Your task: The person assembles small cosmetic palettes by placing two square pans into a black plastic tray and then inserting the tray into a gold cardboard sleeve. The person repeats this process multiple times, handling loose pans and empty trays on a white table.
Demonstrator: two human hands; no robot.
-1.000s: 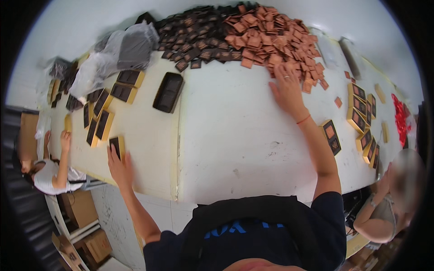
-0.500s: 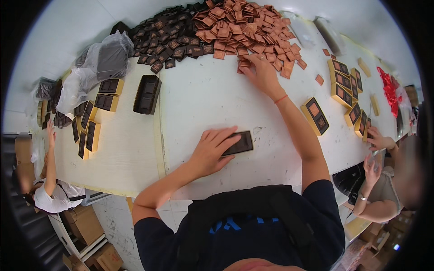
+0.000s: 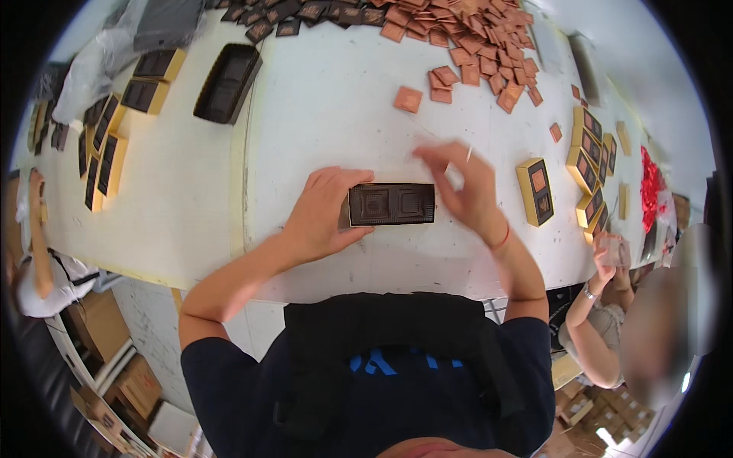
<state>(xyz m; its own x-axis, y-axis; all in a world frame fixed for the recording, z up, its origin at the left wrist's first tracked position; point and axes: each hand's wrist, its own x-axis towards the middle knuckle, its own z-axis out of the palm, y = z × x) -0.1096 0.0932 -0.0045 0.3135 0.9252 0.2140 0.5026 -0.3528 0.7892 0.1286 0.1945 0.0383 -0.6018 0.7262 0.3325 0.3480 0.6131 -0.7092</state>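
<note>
My left hand [image 3: 324,210] grips the left end of a gold-edged box [image 3: 434,204], thumb on the near side and fingers on the far side. The box lies lengthwise in front of me, and its dark insert shows two square hollows without packets in them. My right hand [image 3: 466,187] hovers just right of the box, smeared by motion, so I cannot see whether anything is between its fingers. A single copper-coloured square packet [image 3: 408,99] lies farther up the table, apart from the pile of copper packets [image 3: 489,46].
Black square packets [image 3: 305,11] are heaped at the far side. At left are a dark plastic tray [image 3: 229,82] and several gold boxes [image 3: 145,95]. On the right stand a box with one copper and one black packet [image 3: 534,192] and more filled boxes [image 3: 586,156]. Co-workers sit at both sides.
My right hand has come back from the copper pile to the box. My left hand has shifted to the box's left end, baring the insert. One copper packet now lies apart from the pile.
</note>
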